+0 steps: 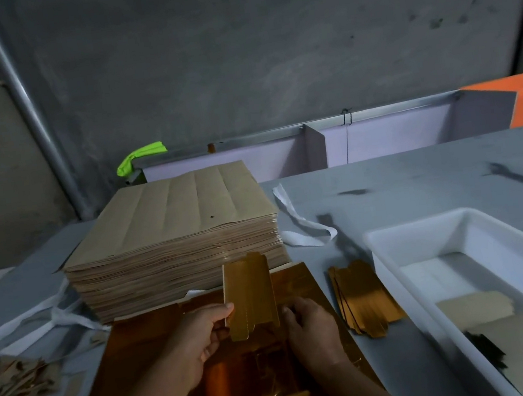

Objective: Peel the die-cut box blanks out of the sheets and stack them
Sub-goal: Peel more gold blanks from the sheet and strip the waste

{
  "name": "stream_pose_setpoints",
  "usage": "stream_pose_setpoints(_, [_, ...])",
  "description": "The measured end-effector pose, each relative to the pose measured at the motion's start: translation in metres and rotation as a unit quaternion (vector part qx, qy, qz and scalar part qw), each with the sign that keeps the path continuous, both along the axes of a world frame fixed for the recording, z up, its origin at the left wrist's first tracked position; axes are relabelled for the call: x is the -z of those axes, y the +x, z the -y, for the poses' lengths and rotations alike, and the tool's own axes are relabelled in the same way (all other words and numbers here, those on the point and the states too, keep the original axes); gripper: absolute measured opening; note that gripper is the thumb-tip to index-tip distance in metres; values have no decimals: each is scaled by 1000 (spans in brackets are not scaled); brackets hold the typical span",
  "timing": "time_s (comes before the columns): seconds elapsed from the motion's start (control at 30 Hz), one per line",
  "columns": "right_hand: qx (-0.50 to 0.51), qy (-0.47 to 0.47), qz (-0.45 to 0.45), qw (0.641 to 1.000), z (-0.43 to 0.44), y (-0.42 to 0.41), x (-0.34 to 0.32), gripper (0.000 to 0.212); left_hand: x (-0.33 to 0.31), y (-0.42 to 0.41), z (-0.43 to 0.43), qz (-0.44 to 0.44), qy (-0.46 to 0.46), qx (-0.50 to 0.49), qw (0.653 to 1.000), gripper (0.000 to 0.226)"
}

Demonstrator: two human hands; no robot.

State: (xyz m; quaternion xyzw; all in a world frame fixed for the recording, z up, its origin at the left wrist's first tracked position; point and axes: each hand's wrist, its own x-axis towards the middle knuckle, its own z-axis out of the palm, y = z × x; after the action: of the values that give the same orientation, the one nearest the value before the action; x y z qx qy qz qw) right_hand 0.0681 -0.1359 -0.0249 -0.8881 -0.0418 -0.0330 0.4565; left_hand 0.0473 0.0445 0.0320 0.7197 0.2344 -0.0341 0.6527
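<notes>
A gold die-cut box blank (249, 294) stands lifted above a shiny gold sheet (239, 367) that lies on the table in front of me. My left hand (202, 341) pinches the blank's left edge between thumb and fingers. My right hand (310, 327) grips the blank's lower right corner with curled fingers, over the sheet. A small stack of peeled gold blanks (363, 299) lies to the right of the sheet. A tall stack of sheets (172, 239), brown side up, stands just behind the gold sheet.
A white plastic tray (424, 233) with brown cardboard pieces stands at the right. Torn scrap strips (10, 393) are piled at the left edge. White paper strips (304, 228) lie beside the tall stack. Behind the grey table (417, 177) are partitioned bins and a concrete wall.
</notes>
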Motion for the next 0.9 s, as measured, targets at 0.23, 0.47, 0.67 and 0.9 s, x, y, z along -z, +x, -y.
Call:
stream_pose_setpoints(0.23, [-17,-28,6,999,4,-8,4,15,-8,4,28,10,26,37,999,8])
stream_pose_setpoints(0.47, [29,77,21,996,11,-9,3,12,-10,15,42,6,-3,21,1000,19])
stream_pose_setpoints(0.67, [41,233,22,971,13,-9,5,15,-8,26,37,-9,-27,-19,999,25])
stream_pose_setpoints(0.9, [58,344,-43,936,15,-9,0,36,-9,29,37,-21,-34,-3,999,23])
